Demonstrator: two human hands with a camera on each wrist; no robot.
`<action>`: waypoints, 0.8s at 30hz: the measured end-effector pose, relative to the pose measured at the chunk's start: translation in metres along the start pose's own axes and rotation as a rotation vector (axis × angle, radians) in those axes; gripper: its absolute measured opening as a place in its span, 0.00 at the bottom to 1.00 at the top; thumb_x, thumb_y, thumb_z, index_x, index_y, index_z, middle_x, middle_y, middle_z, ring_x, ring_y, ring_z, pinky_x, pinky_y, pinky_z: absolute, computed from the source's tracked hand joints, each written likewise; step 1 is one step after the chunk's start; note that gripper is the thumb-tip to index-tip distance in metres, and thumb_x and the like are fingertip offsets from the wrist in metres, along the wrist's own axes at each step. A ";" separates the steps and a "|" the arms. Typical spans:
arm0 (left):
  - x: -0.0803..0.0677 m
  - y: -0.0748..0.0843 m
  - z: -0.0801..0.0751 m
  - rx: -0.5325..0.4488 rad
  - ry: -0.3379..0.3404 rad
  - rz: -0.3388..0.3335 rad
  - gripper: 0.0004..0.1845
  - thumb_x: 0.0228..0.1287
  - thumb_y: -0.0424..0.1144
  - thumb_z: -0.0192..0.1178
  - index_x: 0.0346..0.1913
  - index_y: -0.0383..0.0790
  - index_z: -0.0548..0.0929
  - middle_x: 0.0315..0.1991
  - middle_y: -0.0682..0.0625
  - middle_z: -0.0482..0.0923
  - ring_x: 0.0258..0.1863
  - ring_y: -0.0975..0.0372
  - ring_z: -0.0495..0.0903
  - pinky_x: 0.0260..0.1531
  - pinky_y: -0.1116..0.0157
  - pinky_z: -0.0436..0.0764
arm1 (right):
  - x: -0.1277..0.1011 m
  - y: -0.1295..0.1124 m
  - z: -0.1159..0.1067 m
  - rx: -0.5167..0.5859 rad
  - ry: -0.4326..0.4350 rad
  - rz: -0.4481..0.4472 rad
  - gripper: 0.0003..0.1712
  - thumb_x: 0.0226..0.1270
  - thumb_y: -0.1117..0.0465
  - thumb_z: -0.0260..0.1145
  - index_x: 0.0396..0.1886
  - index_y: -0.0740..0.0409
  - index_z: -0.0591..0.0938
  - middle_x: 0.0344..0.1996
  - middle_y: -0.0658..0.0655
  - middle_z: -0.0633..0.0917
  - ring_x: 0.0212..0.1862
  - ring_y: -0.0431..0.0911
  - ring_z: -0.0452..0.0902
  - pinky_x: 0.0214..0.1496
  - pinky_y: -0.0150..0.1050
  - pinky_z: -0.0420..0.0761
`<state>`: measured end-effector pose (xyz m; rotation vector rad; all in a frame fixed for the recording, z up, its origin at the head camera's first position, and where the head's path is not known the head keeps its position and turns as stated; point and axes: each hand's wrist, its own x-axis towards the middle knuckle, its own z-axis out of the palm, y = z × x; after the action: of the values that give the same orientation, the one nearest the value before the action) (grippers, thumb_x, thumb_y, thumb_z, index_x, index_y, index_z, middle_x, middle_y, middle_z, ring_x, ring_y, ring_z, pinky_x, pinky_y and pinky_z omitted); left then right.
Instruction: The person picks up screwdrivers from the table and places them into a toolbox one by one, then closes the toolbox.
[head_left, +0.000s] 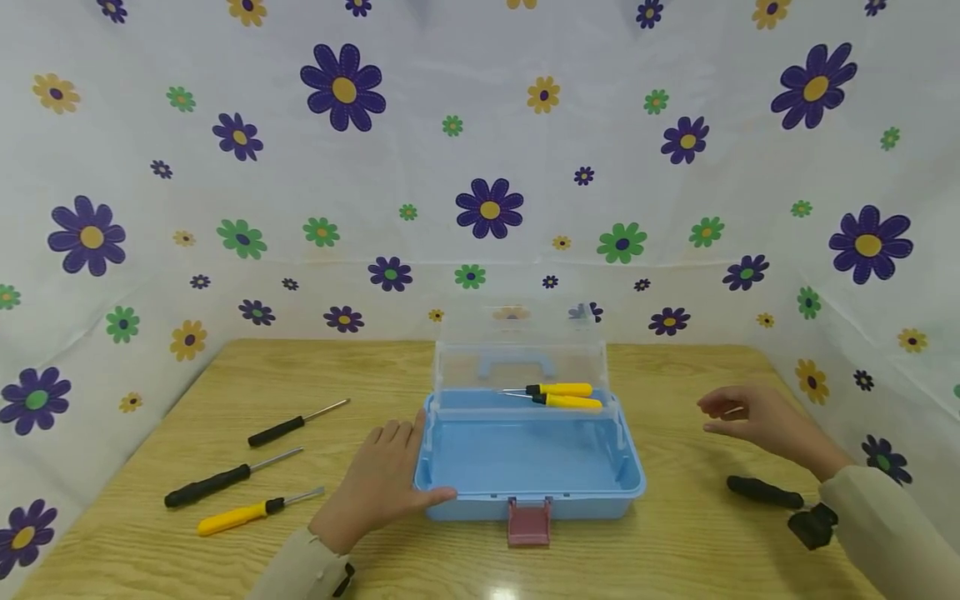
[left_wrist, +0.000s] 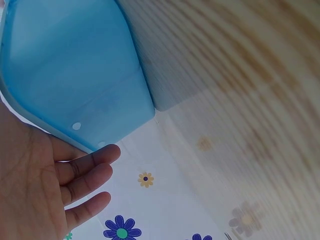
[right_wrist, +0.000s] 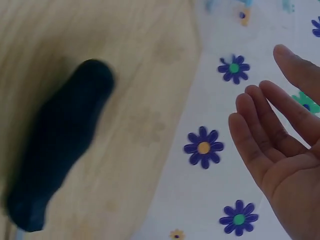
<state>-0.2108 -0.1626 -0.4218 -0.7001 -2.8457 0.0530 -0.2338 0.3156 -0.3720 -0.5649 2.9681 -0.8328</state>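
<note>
Glossy blue plastic toolbox (head_left: 525, 475) on grained wooden table (head_left: 675, 550)

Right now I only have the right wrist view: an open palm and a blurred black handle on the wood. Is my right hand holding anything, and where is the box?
Observer: The right hand holds nothing; it hovers open, to the right of the blue toolbox.
Operator: And the black handle?
Observer: That is a black-handled tool lying on the table, nearer you than that hand.
Operator: Where is my left hand?
Observer: The left hand rests flat against the toolbox's front left corner.
Operator: Anything inside the box?
Observer: Two yellow-handled screwdrivers lie at the back, by the raised clear lid.
</note>
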 end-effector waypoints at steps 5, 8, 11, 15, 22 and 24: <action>-0.001 0.000 0.000 0.005 0.000 -0.002 0.60 0.48 0.78 0.48 0.68 0.27 0.60 0.51 0.40 0.77 0.51 0.50 0.75 0.52 0.53 0.75 | -0.008 0.017 0.010 -0.001 -0.120 0.005 0.19 0.58 0.59 0.69 0.44 0.69 0.82 0.39 0.61 0.85 0.37 0.41 0.81 0.39 0.33 0.81; 0.000 -0.001 0.001 0.003 -0.005 -0.005 0.61 0.47 0.79 0.48 0.68 0.27 0.60 0.51 0.40 0.77 0.51 0.50 0.75 0.52 0.53 0.75 | -0.010 0.027 0.015 0.008 -0.164 -0.003 0.17 0.56 0.60 0.70 0.40 0.69 0.82 0.35 0.59 0.85 0.34 0.36 0.79 0.37 0.32 0.81; 0.000 -0.001 0.001 -0.003 -0.005 -0.006 0.61 0.47 0.79 0.48 0.68 0.27 0.60 0.51 0.40 0.77 0.52 0.50 0.74 0.53 0.53 0.74 | -0.012 0.031 0.017 0.004 -0.196 0.011 0.17 0.54 0.60 0.71 0.38 0.69 0.82 0.33 0.56 0.84 0.32 0.34 0.77 0.34 0.31 0.79; 0.001 0.000 0.001 -0.012 -0.001 -0.005 0.61 0.47 0.79 0.48 0.69 0.27 0.59 0.52 0.40 0.76 0.52 0.50 0.74 0.53 0.53 0.74 | -0.015 0.035 0.016 -0.025 -0.232 0.042 0.16 0.52 0.60 0.73 0.36 0.67 0.82 0.31 0.54 0.84 0.31 0.35 0.76 0.33 0.31 0.78; 0.001 0.000 0.001 -0.012 0.011 0.001 0.61 0.47 0.78 0.49 0.68 0.26 0.59 0.52 0.40 0.77 0.52 0.50 0.74 0.53 0.53 0.74 | -0.023 0.045 0.013 0.018 -0.338 0.040 0.17 0.50 0.58 0.74 0.35 0.65 0.83 0.32 0.52 0.85 0.31 0.30 0.76 0.33 0.30 0.78; 0.001 0.000 0.001 -0.011 0.014 0.001 0.61 0.47 0.78 0.49 0.68 0.26 0.60 0.52 0.40 0.77 0.52 0.50 0.75 0.53 0.53 0.74 | -0.025 0.048 0.013 0.030 -0.357 0.034 0.16 0.50 0.59 0.74 0.35 0.64 0.83 0.32 0.52 0.85 0.31 0.30 0.76 0.33 0.30 0.78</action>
<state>-0.2117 -0.1625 -0.4227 -0.7015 -2.8341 0.0322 -0.2252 0.3560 -0.4098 -0.5888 2.6303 -0.6884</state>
